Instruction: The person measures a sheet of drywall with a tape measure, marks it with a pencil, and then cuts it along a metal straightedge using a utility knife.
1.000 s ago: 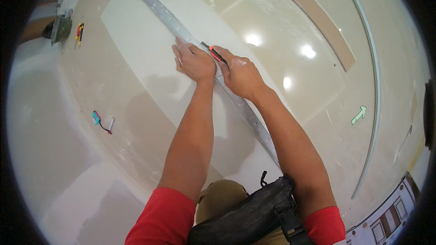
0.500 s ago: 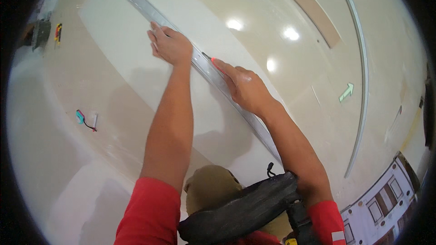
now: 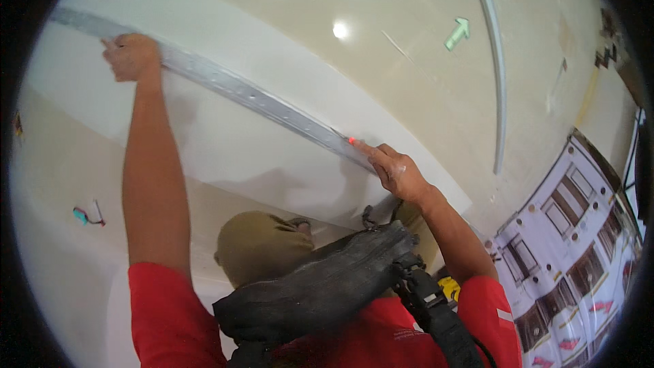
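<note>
A long grey metal profile point(image 3: 252, 97) lies across a white board point(image 3: 266, 51) on the floor. Curled over its far left stretch, my left hand point(image 3: 135, 58) grips it against the board. My right hand point(image 3: 398, 172) is closed around a cutter knife with a red-orange handle point(image 3: 352, 140), most of it hidden in the fingers. The thin blade point(image 3: 337, 132) points up and left, along the profile's far edge. Whether the tip has gone into the board is too small to tell.
Beyond the board, a green arrow marker point(image 3: 458, 34) and a long grey strip point(image 3: 497, 82) lie on the shiny floor. A printed sheet point(image 3: 545, 221) covers the right. At left is a small teal item with a cord point(image 3: 82, 215). A black pouch point(image 3: 320, 279) hangs below me.
The view has shifted right and turned. Along the profile, my right hand has drawn the knife toward me, and the hands are farther apart. My left hand's fingers are more curled.
</note>
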`<control>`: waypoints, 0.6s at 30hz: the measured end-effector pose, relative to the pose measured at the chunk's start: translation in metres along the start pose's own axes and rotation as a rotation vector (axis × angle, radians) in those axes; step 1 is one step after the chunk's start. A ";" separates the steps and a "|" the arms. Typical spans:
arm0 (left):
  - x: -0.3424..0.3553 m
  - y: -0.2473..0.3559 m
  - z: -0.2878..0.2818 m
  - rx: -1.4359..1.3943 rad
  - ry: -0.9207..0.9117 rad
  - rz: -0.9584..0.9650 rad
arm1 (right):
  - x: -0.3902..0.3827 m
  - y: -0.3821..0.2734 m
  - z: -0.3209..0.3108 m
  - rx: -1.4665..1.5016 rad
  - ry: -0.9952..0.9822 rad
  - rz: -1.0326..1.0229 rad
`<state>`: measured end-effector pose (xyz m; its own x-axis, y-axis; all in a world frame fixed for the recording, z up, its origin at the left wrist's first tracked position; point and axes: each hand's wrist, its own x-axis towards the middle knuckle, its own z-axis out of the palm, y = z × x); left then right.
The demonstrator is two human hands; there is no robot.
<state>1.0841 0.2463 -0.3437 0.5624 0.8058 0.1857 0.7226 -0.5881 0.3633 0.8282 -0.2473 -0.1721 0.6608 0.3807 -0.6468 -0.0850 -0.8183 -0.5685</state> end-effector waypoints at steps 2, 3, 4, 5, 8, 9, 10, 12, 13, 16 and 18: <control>-0.004 -0.003 0.005 -0.044 0.058 0.047 | -0.030 0.018 0.000 0.006 -0.007 0.047; -0.007 0.001 0.004 -0.055 0.036 0.044 | -0.044 0.027 0.001 0.012 -0.017 0.082; -0.010 0.005 0.003 -0.035 0.007 0.009 | -0.057 0.035 0.000 0.017 -0.025 0.117; -0.014 0.009 0.003 -0.013 -0.023 -0.025 | -0.071 0.042 -0.002 0.009 -0.022 0.140; -0.009 0.010 0.008 0.010 0.003 -0.033 | -0.103 0.061 -0.005 -0.025 -0.065 0.213; 0.008 0.003 0.008 0.001 0.017 -0.062 | -0.107 0.065 -0.003 -0.012 -0.067 0.209; 0.007 0.001 0.010 -0.005 0.009 -0.062 | -0.111 0.069 -0.003 -0.006 -0.069 0.220; 0.002 -0.001 0.010 0.059 0.046 -0.015 | -0.121 0.074 -0.007 -0.018 -0.095 0.259; -0.001 0.001 0.010 0.055 0.039 -0.014 | -0.126 0.077 -0.009 -0.026 -0.125 0.291; -0.005 0.007 0.010 0.037 0.006 -0.067 | -0.169 0.105 -0.021 -0.237 -0.170 0.294; -0.005 0.008 0.012 0.023 -0.002 -0.072 | -0.176 0.122 -0.027 -0.342 -0.217 0.350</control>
<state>1.0923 0.2368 -0.3528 0.5096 0.8457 0.1584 0.7701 -0.5304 0.3544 0.7222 -0.4261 -0.1142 0.4643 0.1106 -0.8787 -0.0010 -0.9921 -0.1254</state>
